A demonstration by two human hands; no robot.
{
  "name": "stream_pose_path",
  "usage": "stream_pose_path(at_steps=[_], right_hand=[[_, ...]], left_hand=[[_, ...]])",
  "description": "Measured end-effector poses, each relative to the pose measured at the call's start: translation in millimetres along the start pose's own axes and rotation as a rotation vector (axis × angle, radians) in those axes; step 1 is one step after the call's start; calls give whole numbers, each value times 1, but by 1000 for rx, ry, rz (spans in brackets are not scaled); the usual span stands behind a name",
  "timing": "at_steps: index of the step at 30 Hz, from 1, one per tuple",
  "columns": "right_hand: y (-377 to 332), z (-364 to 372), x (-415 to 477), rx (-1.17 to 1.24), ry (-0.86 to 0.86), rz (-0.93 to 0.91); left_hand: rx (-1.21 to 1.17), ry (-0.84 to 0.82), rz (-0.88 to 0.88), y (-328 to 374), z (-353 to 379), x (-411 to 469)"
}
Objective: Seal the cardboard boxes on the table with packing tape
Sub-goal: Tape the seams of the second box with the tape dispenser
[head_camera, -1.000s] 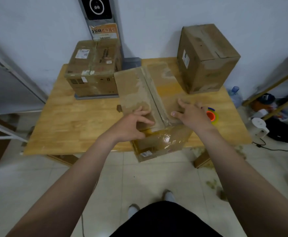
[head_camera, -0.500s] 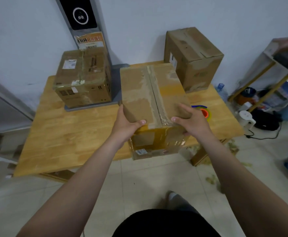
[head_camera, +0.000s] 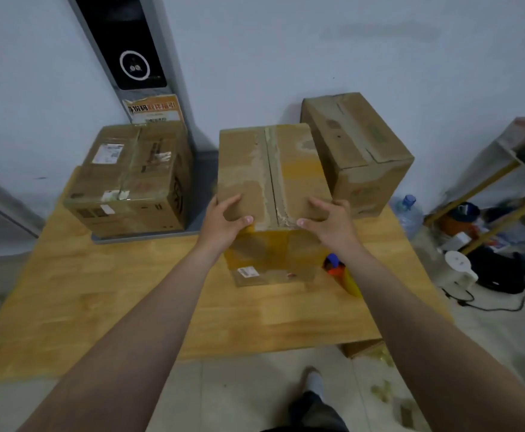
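On the wooden table [head_camera: 124, 304] stand three cardboard boxes, all with their flaps down, so nothing inside any of them can be seen. The middle box [head_camera: 298, 179] is the one being handled: its two top flaps meet along a centre seam that carries ragged strips of old tape, and a small label sits low on its near face. The left hand [head_camera: 223, 221] grips the near left top corner, thumb lying along the front edge and fingers curled over the top and side. The right hand [head_camera: 329, 224] holds the near right corner the same way, thumb close to the seam. Whether the base rests fully on the wood I cannot tell. Just beside its near right lower corner, half hidden by the right forearm, lies the packing tape [head_camera: 336, 269], showing blue, orange and yellow. The left box [head_camera: 127, 185], wrapped in clear tape and stuck with labels, sits on a grey tray [head_camera: 149, 237]. The right box [head_camera: 360, 151] stands at the back edge, close behind the middle one.
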State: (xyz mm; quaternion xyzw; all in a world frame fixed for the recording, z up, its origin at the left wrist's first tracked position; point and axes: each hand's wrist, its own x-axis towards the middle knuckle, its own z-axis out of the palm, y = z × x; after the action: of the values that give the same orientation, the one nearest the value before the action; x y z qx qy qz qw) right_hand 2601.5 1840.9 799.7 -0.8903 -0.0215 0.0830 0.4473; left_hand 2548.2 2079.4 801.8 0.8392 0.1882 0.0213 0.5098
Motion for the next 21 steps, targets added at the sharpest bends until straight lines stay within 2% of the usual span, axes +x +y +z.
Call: stream_pose_path(at_steps=[5,9,11,13,16,18,21], right_hand=[[-4,-2,60,-42,-23,-28],[-1,-12,93,-22,-107,-85],[7,-26,108,81,-160,-103],[18,-46,118,171,-97,-88],[46,-75,132,235,15,4],[78,-80,140,129,-68,89],[147,-73,150,-186,-294,235]], left_hand=[[118,24,-46,16,5,63],[231,136,-94,36,18,83],[427,203,-46,49,33,85],[669,221,79,61,54,86],[734,142,228,82,90,93],[718,64,275,96,114,100],[685,-1,276,112,151,107]])
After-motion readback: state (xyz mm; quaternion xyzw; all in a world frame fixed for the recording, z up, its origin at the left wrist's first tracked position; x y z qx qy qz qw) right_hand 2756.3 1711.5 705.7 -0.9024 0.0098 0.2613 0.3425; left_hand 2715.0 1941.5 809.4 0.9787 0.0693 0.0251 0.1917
